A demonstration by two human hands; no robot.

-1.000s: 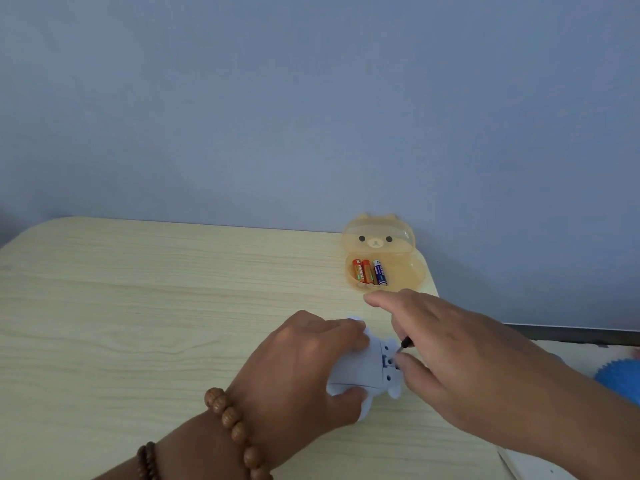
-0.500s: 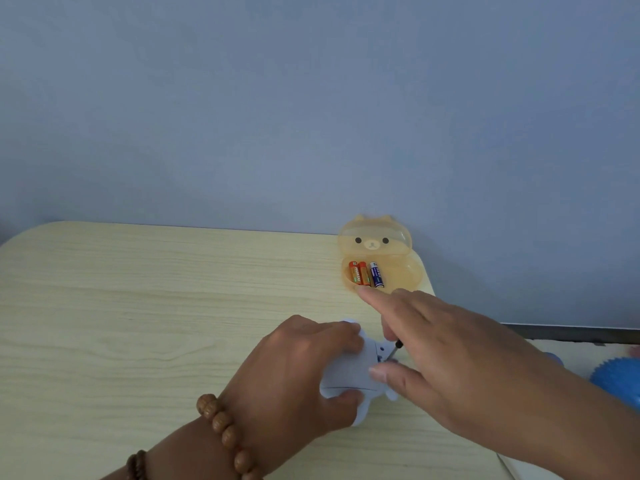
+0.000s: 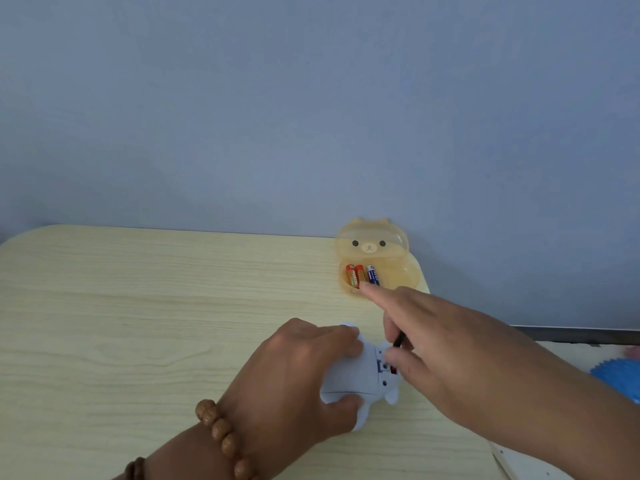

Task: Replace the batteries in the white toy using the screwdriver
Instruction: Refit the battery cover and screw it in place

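The white toy lies on the wooden table, its underside with the battery compartment facing right. My left hand grips the toy's body from the left. My right hand holds a thin dark screwdriver whose tip meets the toy's compartment end; the index finger sticks out toward the case. An open yellow bear-shaped case at the table's far right holds three batteries, two orange and one blue.
A blue spiky ball sits at the right edge beyond the table. A white surface shows at the bottom right. A plain blue wall rises behind the table. Beaded bracelets circle my left wrist.
My right hand has shifted slightly left and turned, index finger now stretched toward the case. The screwdriver stays at the toy's compartment. The left hand keeps its grip.
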